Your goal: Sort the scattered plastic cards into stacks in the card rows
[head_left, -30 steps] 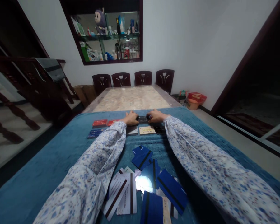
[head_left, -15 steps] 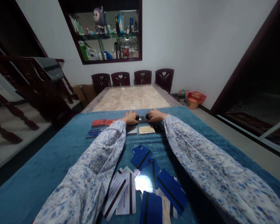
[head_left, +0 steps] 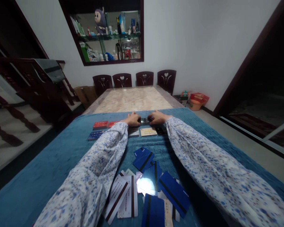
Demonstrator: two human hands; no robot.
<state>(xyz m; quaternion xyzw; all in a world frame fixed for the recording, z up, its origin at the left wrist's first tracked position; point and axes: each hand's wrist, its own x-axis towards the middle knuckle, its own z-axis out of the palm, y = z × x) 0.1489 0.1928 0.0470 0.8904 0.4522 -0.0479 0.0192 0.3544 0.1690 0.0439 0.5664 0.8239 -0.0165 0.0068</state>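
Toward the far edge of the blue cloth, my left hand (head_left: 133, 119) closes on the left end of a dark card stack (head_left: 145, 120). The fingers of my right hand (head_left: 159, 117) curl round its right end. Just in front of my hands lie a cream card (head_left: 148, 131), a black card (head_left: 161, 131) and a pale card (head_left: 133, 132), partly covered. Red cards (head_left: 100, 125) and navy cards (head_left: 96, 135) sit left of my left sleeve. Nearer me, blue cards (head_left: 174, 192) and white magnetic-stripe cards (head_left: 129, 200) overlap in a loose heap.
The blue cloth (head_left: 61, 154) covers the near part of a stone-topped table (head_left: 132, 99). Several dark chairs (head_left: 144, 78) stand at its far end. A bright light spot falls on the heap. A wooden railing is left, an orange bucket (head_left: 196, 104) right.
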